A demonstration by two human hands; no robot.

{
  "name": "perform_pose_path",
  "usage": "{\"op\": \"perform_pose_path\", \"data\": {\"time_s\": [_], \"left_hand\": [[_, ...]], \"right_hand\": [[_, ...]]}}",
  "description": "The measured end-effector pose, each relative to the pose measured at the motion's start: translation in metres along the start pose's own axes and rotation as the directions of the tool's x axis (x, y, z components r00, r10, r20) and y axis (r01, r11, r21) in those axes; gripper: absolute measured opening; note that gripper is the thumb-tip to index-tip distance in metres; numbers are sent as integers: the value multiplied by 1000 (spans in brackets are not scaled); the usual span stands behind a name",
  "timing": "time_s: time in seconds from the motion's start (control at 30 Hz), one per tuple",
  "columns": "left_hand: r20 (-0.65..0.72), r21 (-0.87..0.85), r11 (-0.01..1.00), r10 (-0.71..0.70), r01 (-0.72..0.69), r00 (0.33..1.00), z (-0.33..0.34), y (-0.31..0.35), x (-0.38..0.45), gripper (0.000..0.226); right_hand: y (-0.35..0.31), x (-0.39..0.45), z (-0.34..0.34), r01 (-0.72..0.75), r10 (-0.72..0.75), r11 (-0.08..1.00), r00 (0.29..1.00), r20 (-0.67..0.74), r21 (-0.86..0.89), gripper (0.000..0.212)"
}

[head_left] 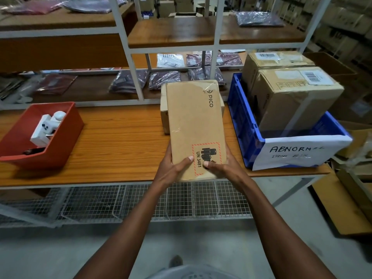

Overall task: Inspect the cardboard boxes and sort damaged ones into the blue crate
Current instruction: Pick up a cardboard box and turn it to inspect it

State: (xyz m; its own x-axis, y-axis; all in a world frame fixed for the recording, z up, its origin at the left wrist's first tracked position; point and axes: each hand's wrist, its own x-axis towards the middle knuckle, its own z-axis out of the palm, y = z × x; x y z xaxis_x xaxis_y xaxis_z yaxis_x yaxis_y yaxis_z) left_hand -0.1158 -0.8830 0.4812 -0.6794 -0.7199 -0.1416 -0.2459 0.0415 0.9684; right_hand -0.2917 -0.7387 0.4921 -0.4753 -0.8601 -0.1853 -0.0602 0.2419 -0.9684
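We hold a flat cardboard box (196,125) above the counter (120,141), left hand (173,168) and right hand (223,168) both clamped on its near end. The blue crate (245,125), at three o'clock, already carries two boxes (291,93).
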Motion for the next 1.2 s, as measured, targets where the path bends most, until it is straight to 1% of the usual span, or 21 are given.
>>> {"op": "perform_pose_path", "data": {"time_s": [0.07,0.13,0.2,0.27,0.33,0.43,0.47,0.53,0.6,0.67,0.77,0.87,0.97,1.07,1.13,1.2], "left_hand": [[-5,23,1000,21,-21,1000,0,3,-3,111],[32,42,996,75,-76,997,-1,8,-8,116],[104,61,987,140,-147,985,-3,11,-11,127],[141,106,975,182,-198,973,-5,11,-12,142],[93,155,963,208,-221,974,-6,14,-12,152],[-66,261,934,270,-244,961,-6,23,-13,146],[-90,284,922,297,-262,951,-7,26,-14,143],[-96,289,914,323,-284,942,-12,30,-14,139],[-113,297,909,339,-294,934,-18,34,-15,134],[-128,298,903,358,-308,925,-21,40,-15,130],[-150,280,902,378,-328,913,-20,42,-13,127],[-163,181,937,330,-300,930,-13,39,-14,121],[-170,32,963,269,-267,948,-7,35,-17,113],[-119,-152,968,181,-198,976,-4,30,-22,109],[-50,-305,944,120,-129,992,-2,25,-29,106],[13,-507,862,46,-33,999,0,22,-36,112]], "right_hand": [[-3,-1,-2,9,-9,1000,1000,-19,8,93],[-8,-1,-6,27,-26,1000,998,-63,16,82],[-18,2,-11,31,-29,999,993,-119,19,76],[-32,4,-16,44,-42,999,989,-140,8,75],[-47,3,-16,49,-48,999,990,-133,7,71],[-66,-1,-13,77,-79,997,990,-117,-21,59],[-71,-1,-12,95,-100,995,987,-124,-40,57],[-79,-3,-14,125,-130,991,984,-121,-55,54],[-88,-7,-14,154,-156,987,984,-83,-35,50],[-95,-12,-14,184,-185,983,981,-65,-13,57],[-99,-14,-12,225,-223,974,971,-83,10,58],[-100,-15,-12,262,-261,965,961,-97,5,63],[-101,-15,-10,282,-286,958,952,-108,-54,68],[-98,-14,-5,262,-282,955,946,-160,-138,81],[-95,-15,1,251,-291,947,934,-207,-200,82],[-92,-16,8,246,-322,920,919,-229,-306,81]]}}
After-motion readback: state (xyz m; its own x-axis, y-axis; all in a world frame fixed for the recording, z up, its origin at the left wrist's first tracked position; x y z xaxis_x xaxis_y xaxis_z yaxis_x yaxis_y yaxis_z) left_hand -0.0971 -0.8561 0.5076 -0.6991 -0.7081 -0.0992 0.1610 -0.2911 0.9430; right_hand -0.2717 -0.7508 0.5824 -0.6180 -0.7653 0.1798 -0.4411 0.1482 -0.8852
